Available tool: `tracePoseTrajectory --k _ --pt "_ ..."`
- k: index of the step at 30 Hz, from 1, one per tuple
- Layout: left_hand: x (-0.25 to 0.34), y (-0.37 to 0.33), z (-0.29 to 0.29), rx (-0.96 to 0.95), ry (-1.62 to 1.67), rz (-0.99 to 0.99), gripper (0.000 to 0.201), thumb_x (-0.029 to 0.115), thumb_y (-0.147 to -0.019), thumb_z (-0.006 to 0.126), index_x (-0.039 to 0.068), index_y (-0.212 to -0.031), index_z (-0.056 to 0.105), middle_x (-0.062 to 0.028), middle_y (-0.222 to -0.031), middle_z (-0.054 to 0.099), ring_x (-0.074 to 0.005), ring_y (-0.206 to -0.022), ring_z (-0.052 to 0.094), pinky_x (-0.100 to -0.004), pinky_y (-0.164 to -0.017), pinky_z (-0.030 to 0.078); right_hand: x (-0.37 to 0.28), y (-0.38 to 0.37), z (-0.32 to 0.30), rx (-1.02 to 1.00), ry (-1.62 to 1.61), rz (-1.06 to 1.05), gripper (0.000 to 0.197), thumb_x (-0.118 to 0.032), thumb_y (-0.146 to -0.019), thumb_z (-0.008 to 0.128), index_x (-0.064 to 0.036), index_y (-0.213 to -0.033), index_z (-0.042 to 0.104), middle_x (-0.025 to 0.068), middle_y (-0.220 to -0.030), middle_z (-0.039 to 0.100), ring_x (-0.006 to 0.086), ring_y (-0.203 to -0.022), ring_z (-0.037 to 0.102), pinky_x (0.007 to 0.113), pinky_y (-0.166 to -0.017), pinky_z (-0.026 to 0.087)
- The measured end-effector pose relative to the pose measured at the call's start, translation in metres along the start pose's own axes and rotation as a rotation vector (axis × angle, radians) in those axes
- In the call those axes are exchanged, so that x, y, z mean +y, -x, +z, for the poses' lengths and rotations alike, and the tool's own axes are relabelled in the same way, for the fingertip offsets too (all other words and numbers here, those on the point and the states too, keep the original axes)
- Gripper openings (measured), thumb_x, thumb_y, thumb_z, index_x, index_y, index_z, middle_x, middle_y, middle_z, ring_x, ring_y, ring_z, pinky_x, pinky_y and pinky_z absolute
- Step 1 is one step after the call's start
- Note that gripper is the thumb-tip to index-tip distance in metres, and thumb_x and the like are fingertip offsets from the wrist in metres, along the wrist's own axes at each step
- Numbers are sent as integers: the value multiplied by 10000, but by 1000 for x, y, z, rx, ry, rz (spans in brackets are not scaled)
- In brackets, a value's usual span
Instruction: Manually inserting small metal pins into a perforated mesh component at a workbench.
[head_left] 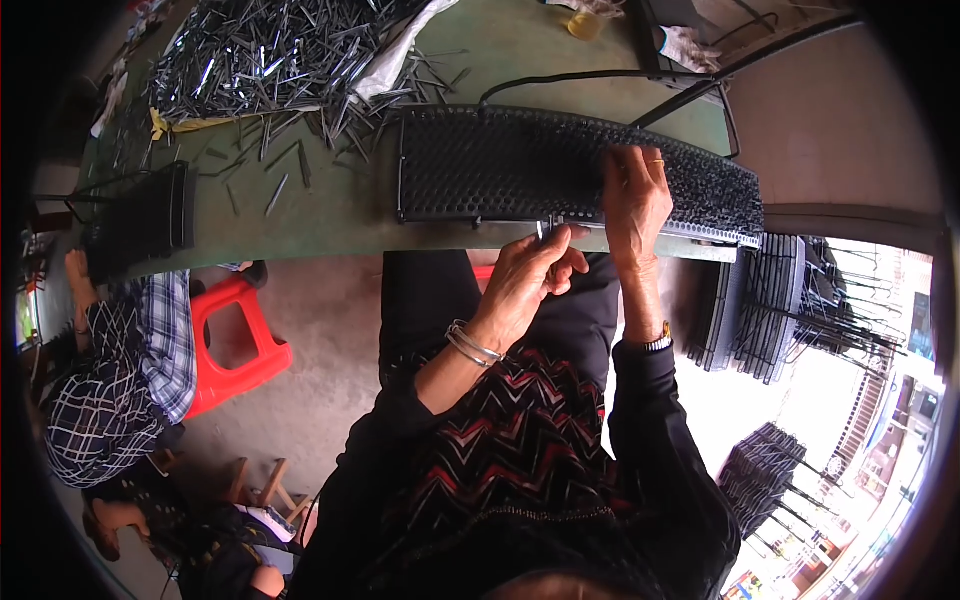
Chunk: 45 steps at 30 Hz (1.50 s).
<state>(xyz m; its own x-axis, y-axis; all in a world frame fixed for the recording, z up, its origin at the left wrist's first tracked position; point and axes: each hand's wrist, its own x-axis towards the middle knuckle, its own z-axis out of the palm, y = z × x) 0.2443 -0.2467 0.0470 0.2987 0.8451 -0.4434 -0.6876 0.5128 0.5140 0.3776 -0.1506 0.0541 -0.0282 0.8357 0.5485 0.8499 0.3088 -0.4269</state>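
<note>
A long black perforated rack [500, 165] lies along the near edge of the green table [330, 225]. Its right part is filled with small dark upright pieces, while open holes show on the left. My left hand [530, 280] is just below the rack's front edge, thumb and fingers closed on slim shiny metal pieces [547, 229]. Over the rack, right of the middle, my right hand [637, 205] has its fingertips pinched together close to the holes. Whatever those fingertips hold is hidden. Behind the rack to the left is a large heap of slim dark metal pieces [260, 70].
Loose pieces lie beside the heap. Another black rack [150, 220] stands at the table's left, near a person in a checked shirt [120, 390]. A red stool [240, 345] is on the floor. Stacked black racks [760, 310] stand right of the table.
</note>
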Motion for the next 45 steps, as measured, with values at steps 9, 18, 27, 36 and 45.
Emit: tracePoseTrajectory --k 9,18,27,36,45 --pt "-4 2 0 -27 58 -33 307 271 -956 586 -12 -1067 628 -77 -811 629 -54 -633 440 -207 -561 369 -7 6 -8 -41 10 19 159 -145 -830 687 -124 -987 706 72 -884 589 238 -759 615 346 -651 488" --pt "-1 3 -1 -27 -19 -52 328 248 -951 590 -23 -1134 618 -61 -827 608 -57 -653 431 -211 -583 372 -14 12 -57 -748 -546 183 116 -81 -832 615 5 -898 655 61 -849 606 149 -747 592 279 -680 466" --pt "6 1 0 64 -25 -35 351 347 -972 547 17 -1068 615 -21 -733 552 -42 -580 349 -203 -517 316 -4 -3 -22 -39 -225 156 64 -74 -895 587 -32 -938 610 87 -763 646 155 -660 613 293 -623 483" --pt "3 4 0 -26 -54 -15 430 419 -984 493 14 -1074 607 8 -715 510 -40 -599 364 -196 -509 301 3 3 5 -35 14 -9 60 -109 -869 614 -93 -925 629 113 -861 589 300 -755 601 397 -645 479" --pt "2 2 0 -73 -57 -7 323 324 -979 538 14 -1019 619 2 -739 538 -34 -612 389 -196 -518 314 -7 8 -33 -375 -189 132 128 -125 -831 657 -83 -948 681 71 -905 583 216 -781 603 340 -670 483"
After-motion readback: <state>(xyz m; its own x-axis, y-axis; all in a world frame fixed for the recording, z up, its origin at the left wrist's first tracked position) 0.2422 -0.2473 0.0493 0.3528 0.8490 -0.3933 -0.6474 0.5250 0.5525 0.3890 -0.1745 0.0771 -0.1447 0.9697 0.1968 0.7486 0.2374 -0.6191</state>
